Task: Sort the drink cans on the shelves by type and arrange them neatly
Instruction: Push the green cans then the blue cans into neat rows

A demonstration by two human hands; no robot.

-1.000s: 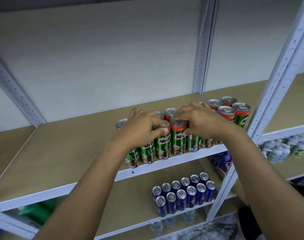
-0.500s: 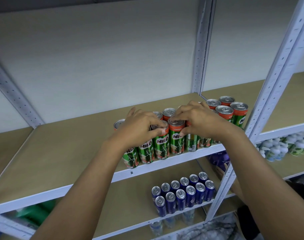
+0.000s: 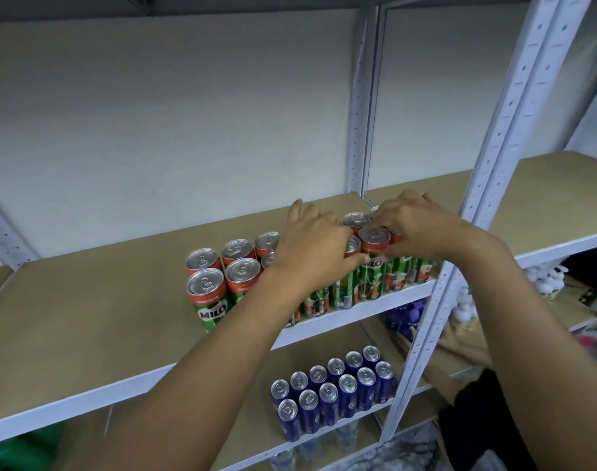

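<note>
White perforated metal upright (image 3: 514, 137) runs top right to lower centre-right of frame; a second upright (image 3: 360, 107) stands at the back, centre. Pale wall (image 3: 161, 124) fills upper left. Small white bottles (image 3: 545, 278) at right edge, mid-height; purple packs (image 3: 404, 316) just left of them, behind the front upright. Green object (image 3: 22, 450), blurred, lower left corner. Marbled floor (image 3: 406, 452) at bottom centre-right.

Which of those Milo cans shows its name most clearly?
The front-left Milo can, at the left end of the front row: its MILO label faces the camera unobstructed, while the others' are hidden by the arms or turned away.
</note>
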